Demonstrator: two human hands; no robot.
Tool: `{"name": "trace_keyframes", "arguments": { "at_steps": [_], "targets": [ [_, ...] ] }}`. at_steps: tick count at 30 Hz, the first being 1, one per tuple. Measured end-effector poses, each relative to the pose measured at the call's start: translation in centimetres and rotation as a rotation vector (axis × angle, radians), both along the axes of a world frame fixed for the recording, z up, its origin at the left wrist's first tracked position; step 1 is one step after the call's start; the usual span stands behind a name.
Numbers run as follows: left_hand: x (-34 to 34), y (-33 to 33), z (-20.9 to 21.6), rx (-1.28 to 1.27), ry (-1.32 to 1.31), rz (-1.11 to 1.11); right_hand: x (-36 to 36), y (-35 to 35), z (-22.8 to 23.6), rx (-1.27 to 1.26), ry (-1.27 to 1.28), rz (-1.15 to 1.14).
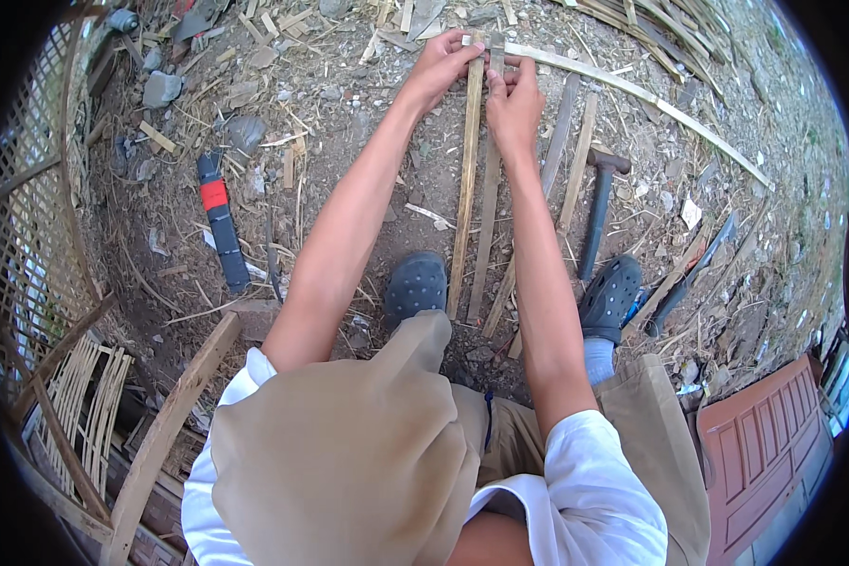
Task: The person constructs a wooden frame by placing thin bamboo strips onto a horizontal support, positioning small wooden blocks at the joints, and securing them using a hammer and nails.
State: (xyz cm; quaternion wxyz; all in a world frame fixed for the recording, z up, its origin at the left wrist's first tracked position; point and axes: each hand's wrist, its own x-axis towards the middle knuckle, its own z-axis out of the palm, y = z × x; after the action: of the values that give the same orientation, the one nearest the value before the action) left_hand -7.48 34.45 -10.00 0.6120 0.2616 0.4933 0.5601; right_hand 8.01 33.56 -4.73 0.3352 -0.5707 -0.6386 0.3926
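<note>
Far ahead on the ground, my left hand (441,71) pinches the far end of a long tan wooden strip (466,189), where a long pale crosswise strip (646,96) meets it. Just to the right, my right hand (516,106) is closed, thumb and fingers on the far end of a greyer wooden strip (486,217) and the crosswise strip. Both lengthwise strips run side by side toward me, slightly apart. The crosswise strip reaches away to the right. My fingers partly hide the joint, so any fastener there cannot be made out.
A hammer (595,209) and a long-bladed knife (693,274) lie at the right. At left lies a dark sheath-like object with a red band (214,194). More strips (575,170), stones and chips litter the dirt. A lattice (28,189), a wooden beam (174,424) and a reddish panel (764,453) stand around me.
</note>
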Motion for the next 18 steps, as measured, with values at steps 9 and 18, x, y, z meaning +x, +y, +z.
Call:
{"name": "trace_keyframes", "arguments": {
  "at_steps": [9,18],
  "targets": [
    [0.0,-0.1,-0.1,0.033,-0.01,-0.018,-0.5,-0.6,-0.5,0.133,-0.02,-0.06],
    [0.1,-0.2,0.2,0.022,-0.001,0.001,-0.7,-0.5,-1.7,0.184,-0.008,-0.041]
  ]
}}
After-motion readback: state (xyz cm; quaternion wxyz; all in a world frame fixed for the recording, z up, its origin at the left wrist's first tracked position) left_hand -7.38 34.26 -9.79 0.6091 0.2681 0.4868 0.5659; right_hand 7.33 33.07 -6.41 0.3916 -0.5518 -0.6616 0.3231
